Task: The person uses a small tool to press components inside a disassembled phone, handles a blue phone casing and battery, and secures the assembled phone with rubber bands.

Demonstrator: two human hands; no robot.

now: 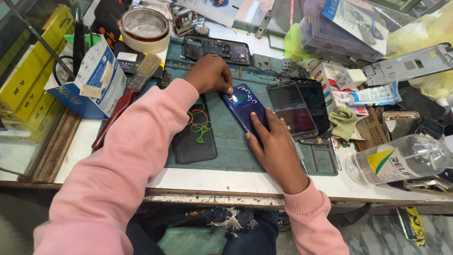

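Note:
A glossy blue-purple phone (243,106) lies back side up on a teal work mat (229,146). My left hand (210,74) rests fisted against the phone's far end, fingertips touching its top edge. My right hand (276,146) lies flat on the phone's near end, fingers spread and pressing down on it. Both arms wear pink sleeves. Just right of the phone lie two dark phone screens (292,109), one overlapping the other.
A black pad with coloured rubber bands (198,123) lies left of the phone. An opened phone frame (218,49), a tape roll (145,28), a red-handled brush (123,101), a blue-white box (94,80), a clear bottle (401,160), a glue tube (373,96) and plastic boxes crowd the bench.

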